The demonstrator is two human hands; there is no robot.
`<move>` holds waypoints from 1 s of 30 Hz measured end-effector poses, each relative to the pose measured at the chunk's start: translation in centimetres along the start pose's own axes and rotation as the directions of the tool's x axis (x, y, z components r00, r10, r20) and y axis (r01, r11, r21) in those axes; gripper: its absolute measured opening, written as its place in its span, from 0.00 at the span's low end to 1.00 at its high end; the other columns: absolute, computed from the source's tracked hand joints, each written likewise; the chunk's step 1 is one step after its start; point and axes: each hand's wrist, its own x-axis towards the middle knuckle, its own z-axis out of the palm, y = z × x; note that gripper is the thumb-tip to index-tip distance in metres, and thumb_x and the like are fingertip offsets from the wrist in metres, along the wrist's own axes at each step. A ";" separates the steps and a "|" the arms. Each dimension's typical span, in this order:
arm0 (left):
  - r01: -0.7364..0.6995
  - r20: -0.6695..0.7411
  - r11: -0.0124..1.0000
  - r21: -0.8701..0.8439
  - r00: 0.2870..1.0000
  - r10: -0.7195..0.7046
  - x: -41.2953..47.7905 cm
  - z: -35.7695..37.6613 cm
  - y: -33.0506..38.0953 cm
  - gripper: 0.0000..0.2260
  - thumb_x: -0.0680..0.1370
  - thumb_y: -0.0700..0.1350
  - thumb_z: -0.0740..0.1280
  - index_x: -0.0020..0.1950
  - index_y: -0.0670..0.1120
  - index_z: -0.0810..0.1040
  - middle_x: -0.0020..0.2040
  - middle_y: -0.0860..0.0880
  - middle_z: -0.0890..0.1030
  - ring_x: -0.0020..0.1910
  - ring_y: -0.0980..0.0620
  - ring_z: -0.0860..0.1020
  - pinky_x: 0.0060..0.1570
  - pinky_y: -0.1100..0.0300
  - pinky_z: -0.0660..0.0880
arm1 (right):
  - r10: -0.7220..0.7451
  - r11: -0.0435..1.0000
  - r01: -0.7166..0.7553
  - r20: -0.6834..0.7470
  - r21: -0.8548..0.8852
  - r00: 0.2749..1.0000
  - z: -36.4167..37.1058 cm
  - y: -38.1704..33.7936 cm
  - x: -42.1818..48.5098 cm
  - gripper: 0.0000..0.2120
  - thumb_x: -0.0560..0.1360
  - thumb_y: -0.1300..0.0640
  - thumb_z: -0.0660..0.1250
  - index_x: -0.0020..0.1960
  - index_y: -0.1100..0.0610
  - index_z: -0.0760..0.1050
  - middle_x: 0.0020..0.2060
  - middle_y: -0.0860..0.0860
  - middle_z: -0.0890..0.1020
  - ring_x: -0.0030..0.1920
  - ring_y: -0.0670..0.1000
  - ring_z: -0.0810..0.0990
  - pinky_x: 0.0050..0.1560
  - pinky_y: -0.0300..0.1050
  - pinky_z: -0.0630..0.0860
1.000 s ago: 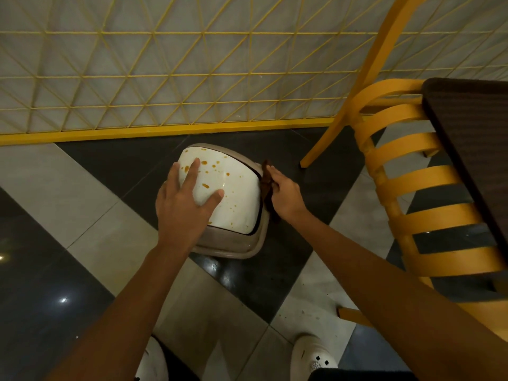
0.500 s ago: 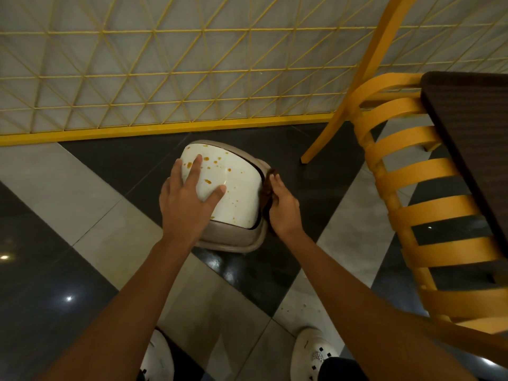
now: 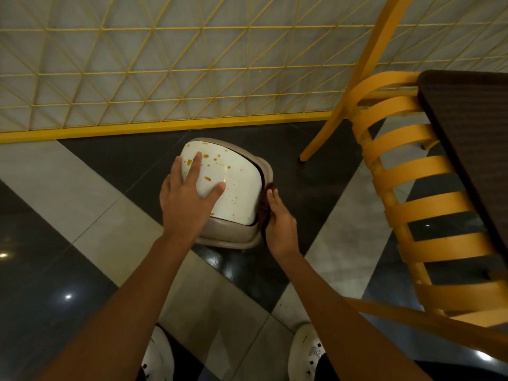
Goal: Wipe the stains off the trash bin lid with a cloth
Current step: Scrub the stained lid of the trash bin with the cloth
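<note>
Fingers (image 3: 195,166) of the left hand (image 3: 187,199) are spread and straight, pressed flat on the near-left part of the white lid (image 3: 242,196), gripping nothing. Orange stains (image 3: 207,178) dot the lid between and beyond those fingertips. Right hand (image 3: 280,226) sits at the lid's right edge, fingers curled on a dark brown cloth (image 3: 264,215); the grip is mostly hidden, probably a pinch. Cloth touches the beige bin rim (image 3: 233,240), not the stained top. Right of that hand: yellow chair (image 3: 409,171), one leg planted near the bin, and a dark table (image 3: 472,127) against the chair back. Beyond the fingertips, a yellow lattice panel (image 3: 165,64) closes off the far side. Open tiled floor (image 3: 82,204) lies left of the left hand and nearer, toward the white shoes (image 3: 156,356).
</note>
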 end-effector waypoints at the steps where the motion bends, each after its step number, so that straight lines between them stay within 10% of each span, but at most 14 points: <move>1: 0.000 -0.002 1.000 -0.002 1.000 0.000 0.0 0.0 0.0 0.33 0.74 0.62 0.60 0.75 0.58 0.50 0.77 0.46 0.49 0.74 0.42 0.51 0.71 0.45 0.51 | 0.001 1.000 -0.001 0.000 0.000 1.000 0.0 -0.1 0.1 0.29 0.75 0.73 0.53 0.73 0.55 0.57 0.74 0.51 0.58 0.72 0.50 0.61 0.64 0.28 0.48; 8: -0.017 -0.018 1.000 0.008 1.000 0.017 0.0 0.3 -0.3 0.33 0.74 0.63 0.60 0.75 0.58 0.49 0.77 0.46 0.49 0.74 0.42 0.51 0.71 0.45 0.51 | 0.040 0.996 -0.038 -0.024 0.076 0.999 2.0 0.7 -5.2 0.27 0.77 0.69 0.55 0.72 0.52 0.56 0.70 0.39 0.53 0.72 0.46 0.60 0.66 0.28 0.48; 20: -0.026 -0.009 0.999 0.020 1.000 0.026 0.0 0.2 -0.3 0.33 0.74 0.63 0.59 0.75 0.58 0.49 0.77 0.46 0.48 0.74 0.42 0.51 0.71 0.46 0.51 | -0.001 0.995 0.000 -0.016 -0.100 1.000 -0.7 -2.0 5.2 0.27 0.77 0.70 0.52 0.73 0.55 0.56 0.74 0.52 0.58 0.72 0.54 0.61 0.71 0.44 0.56; 30: -0.043 -0.025 0.999 0.006 0.999 0.043 -0.2 0.2 -0.2 0.33 0.74 0.62 0.60 0.75 0.57 0.49 0.77 0.46 0.49 0.74 0.43 0.51 0.71 0.46 0.50 | -0.096 0.992 0.095 -0.004 -0.079 0.995 -0.6 0.5 2.7 0.28 0.76 0.72 0.54 0.72 0.53 0.59 0.74 0.52 0.59 0.69 0.53 0.67 0.65 0.32 0.56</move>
